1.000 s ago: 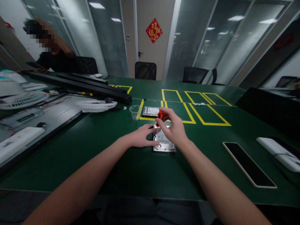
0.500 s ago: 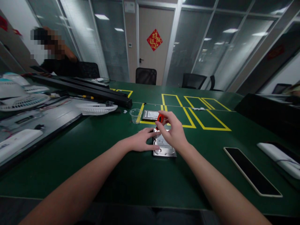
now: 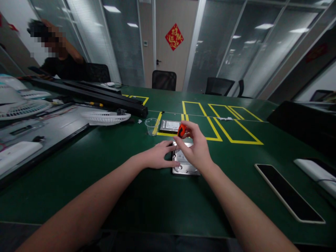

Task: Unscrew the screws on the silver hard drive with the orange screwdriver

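Note:
A silver hard drive [image 3: 186, 168] lies on the green table in front of me. My left hand [image 3: 160, 155] rests at its left side, fingers spread, with the thumb and a fingertip touching its top. Between the thumb and fingers of my right hand [image 3: 195, 145] is a screwdriver [image 3: 181, 130] with a red and black handle. It stands nearly upright over the drive's far left part; where its tip meets the drive is too small to make out. A second hard drive [image 3: 169, 126] lies just beyond, inside a yellow taped frame.
A clear plastic cup [image 3: 152, 126] stands left of the second drive. White fan parts [image 3: 106, 118], long black bars [image 3: 99, 96] and a flat grey panel [image 3: 60, 120] crowd the left. A phone [image 3: 290, 194] lies at right. A person [image 3: 65, 66] sits at the far left.
The view has tilted down slightly, so things beyond the table sit higher. My right hand keeps the screwdriver over the drive, its handle turned a little. My left hand stays in place.

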Available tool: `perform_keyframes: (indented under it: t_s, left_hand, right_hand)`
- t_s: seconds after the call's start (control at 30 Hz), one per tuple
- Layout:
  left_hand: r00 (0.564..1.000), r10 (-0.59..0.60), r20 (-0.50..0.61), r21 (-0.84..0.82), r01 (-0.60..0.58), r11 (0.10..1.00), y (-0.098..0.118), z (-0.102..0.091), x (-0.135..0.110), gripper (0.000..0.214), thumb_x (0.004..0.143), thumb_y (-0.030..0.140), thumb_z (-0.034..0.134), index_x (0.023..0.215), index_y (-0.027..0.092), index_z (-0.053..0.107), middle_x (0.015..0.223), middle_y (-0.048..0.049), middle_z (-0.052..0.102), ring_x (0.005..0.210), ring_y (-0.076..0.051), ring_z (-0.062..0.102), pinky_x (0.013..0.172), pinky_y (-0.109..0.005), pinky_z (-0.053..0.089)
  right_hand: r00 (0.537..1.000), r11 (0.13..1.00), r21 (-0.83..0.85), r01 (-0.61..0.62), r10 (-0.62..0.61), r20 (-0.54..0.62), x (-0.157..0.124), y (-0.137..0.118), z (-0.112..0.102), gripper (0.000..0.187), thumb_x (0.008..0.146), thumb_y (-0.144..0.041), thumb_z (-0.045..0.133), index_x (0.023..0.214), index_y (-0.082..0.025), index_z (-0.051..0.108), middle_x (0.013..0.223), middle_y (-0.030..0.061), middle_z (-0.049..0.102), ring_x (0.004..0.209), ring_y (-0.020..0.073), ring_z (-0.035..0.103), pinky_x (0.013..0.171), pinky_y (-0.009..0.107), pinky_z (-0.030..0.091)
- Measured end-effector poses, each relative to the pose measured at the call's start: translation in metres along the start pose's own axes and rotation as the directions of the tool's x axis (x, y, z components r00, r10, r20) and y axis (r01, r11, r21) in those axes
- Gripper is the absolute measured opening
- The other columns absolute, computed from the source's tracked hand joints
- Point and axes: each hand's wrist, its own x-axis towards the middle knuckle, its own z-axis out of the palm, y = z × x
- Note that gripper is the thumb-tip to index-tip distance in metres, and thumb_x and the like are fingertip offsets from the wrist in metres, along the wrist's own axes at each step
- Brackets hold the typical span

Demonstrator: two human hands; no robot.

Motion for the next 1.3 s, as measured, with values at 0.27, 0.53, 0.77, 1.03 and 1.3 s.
perform_keyframes:
  t_s: [0.27, 0.53, 0.77, 1.03, 1.3]
  left_hand:
    - [1.0, -0.02, 0.021, 0.0, 0.02, 1.0, 0.0035, -0.0017, -0.0008, 0.09, 0.096, 0.078, 0.069, 0.17, 0.031, 0.046, 0.181, -0.0157, 0.033, 0.167, -0.046, 0.029, 0.134, -0.066, 0.03]
    - [0.999, -0.028, 0.017, 0.004, 0.028, 1.0, 0.0025, -0.0017, -0.0007, 0.092, 0.096, 0.08, 0.068, 0.17, 0.032, 0.046, 0.181, -0.0141, 0.033, 0.167, -0.044, 0.03, 0.134, -0.064, 0.031]
    - [0.998, -0.053, 0.032, -0.009, 0.054, 0.999, 0.003, -0.0031, -0.0007, 0.092, 0.095, 0.082, 0.067, 0.171, 0.035, 0.044, 0.182, -0.0136, 0.031, 0.169, -0.046, 0.026, 0.135, -0.067, 0.028]
    - [0.999, -0.029, 0.013, -0.015, 0.029, 0.999, 0.0011, -0.0022, 0.0001, 0.092, 0.094, 0.081, 0.07, 0.168, 0.03, 0.049, 0.181, -0.0149, 0.034, 0.167, -0.046, 0.03, 0.134, -0.065, 0.032]
    - [1.0, -0.015, 0.008, -0.013, 0.016, 1.0, 0.0018, -0.0019, -0.0001, 0.088, 0.095, 0.076, 0.071, 0.166, 0.029, 0.052, 0.179, -0.0152, 0.036, 0.166, -0.044, 0.032, 0.136, -0.062, 0.03]
  right_hand:
    - [0.998, 1.0, -0.004, 0.026, -0.026, -0.059, -0.0039, 0.004, 0.0, 0.049, 0.1, -0.021, 0.071, 0.146, -0.031, 0.057, 0.131, 0.0075, 0.071, 0.098, 0.0213, 0.073, 0.09, 0.042, 0.065]
    - [0.997, 0.999, -0.042, 0.023, -0.026, -0.068, -0.0029, 0.0019, -0.0035, 0.045, 0.102, -0.023, 0.068, 0.146, -0.033, 0.061, 0.116, 0.0053, 0.068, 0.091, 0.0203, 0.069, 0.083, 0.042, 0.065]
    - [0.994, 0.998, -0.056, 0.014, -0.02, -0.111, -0.0025, 0.0057, -0.0022, 0.041, 0.1, -0.026, 0.072, 0.139, -0.029, 0.061, 0.115, 0.0054, 0.072, 0.089, 0.0204, 0.071, 0.083, 0.043, 0.066]
    - [0.996, 0.996, -0.081, 0.043, -0.05, -0.08, -0.0023, 0.003, -0.0015, 0.047, 0.1, -0.026, 0.072, 0.144, -0.029, 0.055, 0.121, 0.0076, 0.071, 0.093, 0.0207, 0.071, 0.083, 0.041, 0.065]
    - [0.995, 0.996, -0.054, 0.078, -0.081, -0.06, -0.0033, -0.0001, -0.0012, 0.046, 0.102, -0.018, 0.063, 0.146, -0.028, 0.055, 0.128, 0.0091, 0.071, 0.101, 0.0226, 0.073, 0.092, 0.044, 0.066]
